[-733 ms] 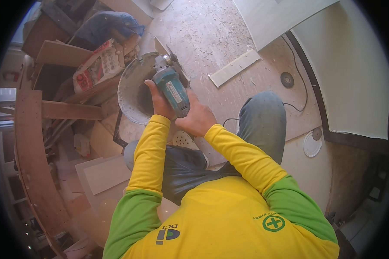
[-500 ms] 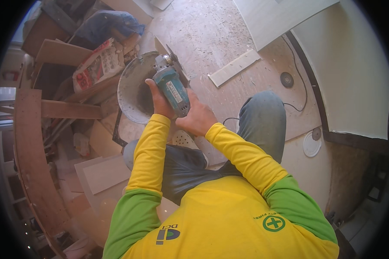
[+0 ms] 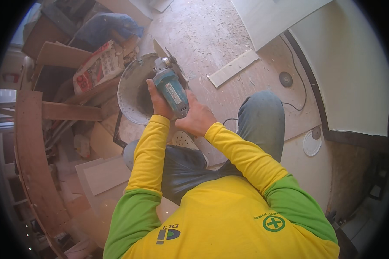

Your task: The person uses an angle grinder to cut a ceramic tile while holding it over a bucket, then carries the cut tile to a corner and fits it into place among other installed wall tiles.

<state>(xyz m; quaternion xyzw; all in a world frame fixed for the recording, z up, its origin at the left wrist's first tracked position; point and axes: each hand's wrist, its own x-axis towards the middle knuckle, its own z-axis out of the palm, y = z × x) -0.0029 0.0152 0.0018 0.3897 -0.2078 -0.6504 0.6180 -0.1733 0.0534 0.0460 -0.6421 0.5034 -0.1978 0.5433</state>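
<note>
Both left hand and right hand grasp the teal grinder, at eleven o'clock from the yellow shirt, by the bucket. For control, I'd clasp firmly — well behind its metal head.

Left hand and right hand around a teal angle grinder.
Just left of the left hand, a dusty bucket opens; ahead and right of the right hand lies a pale strip, with a dark disc farther right.
</note>
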